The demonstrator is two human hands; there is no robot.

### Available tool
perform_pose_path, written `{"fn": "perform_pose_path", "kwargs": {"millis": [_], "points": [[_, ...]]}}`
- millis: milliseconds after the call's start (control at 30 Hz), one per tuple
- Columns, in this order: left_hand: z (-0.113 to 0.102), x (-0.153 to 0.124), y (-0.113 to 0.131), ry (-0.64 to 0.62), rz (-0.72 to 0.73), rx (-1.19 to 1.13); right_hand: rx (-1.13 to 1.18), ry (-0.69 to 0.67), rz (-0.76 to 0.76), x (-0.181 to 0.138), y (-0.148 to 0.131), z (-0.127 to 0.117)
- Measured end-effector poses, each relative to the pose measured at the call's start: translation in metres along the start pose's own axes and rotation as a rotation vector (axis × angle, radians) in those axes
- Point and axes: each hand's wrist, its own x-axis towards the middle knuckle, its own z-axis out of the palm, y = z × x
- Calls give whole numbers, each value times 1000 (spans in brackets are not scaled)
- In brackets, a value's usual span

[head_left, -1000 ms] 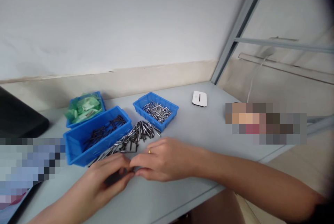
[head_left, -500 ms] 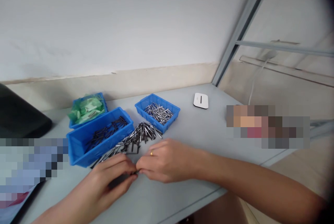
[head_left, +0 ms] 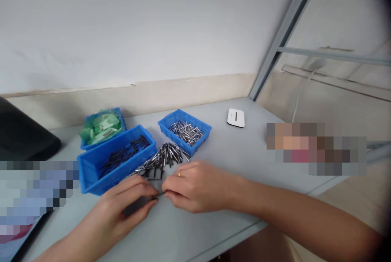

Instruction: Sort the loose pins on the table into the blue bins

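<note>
A thin dark rod (head_left: 161, 194) spans the small gap between my two hands, low over the grey table. My left hand (head_left: 126, 201) pinches one end between thumb and fingers. The other end is in the closed fingers of my right hand (head_left: 197, 186), which wears a ring. Just beyond the hands lies a loose pile of thin metal rods (head_left: 166, 155), silver and black. Behind my left hand stands a long blue bin (head_left: 88, 172) with dark rods inside. A smaller blue bin (head_left: 200, 144) of short silver pins is behind the pile.
A third blue bin (head_left: 84, 144) at the back left holds a green plastic bag (head_left: 105, 125). Toward the back right of the table (head_left: 244, 152) lies a white square device (head_left: 236, 117). A black object (head_left: 24, 135) stands at far left, and a metal frame (head_left: 281, 38) rises at right.
My hands have drawn slightly apart, showing more of the dark rod between them. The left hand moved a little left, the right slightly right. The bins stay put.
</note>
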Motion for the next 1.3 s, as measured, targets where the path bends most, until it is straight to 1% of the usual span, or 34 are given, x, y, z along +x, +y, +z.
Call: {"fn": "perform_pose_path", "kwargs": {"millis": [200,267,400,500,567,700,767,867,1000,1067,1167,1300], "points": [[-2,-2,2,31,-31,-30,140,-101,96,2,-2,-2],[-2,-2,2,35,-21,-43,156,-143,109,3,-3,-3],[0,-1,5,17,-16,-87,271,-192,147,6,-6,-4],[1,0,9,2,-6,-127,360,-198,153,6,-7,-2],[1,-1,10,16,-13,-138,381,-182,141,5,-6,-1],[-3,-3,8,64,-131,-107,415,-90,142,2,-2,1],[-4,-4,7,51,-188,-76,410,-52,118,2,-1,1],[-3,-3,6,28,-199,-56,322,-39,59,1,-1,1],[-1,-1,8,34,-181,-89,172,3,39,0,-1,1],[-1,0,8,24,-158,-111,155,10,39,0,0,1],[-2,0,6,-5,-101,-128,110,2,-4,0,2,2],[-2,0,4,5,-69,-118,81,-5,-40,0,3,5]]}}
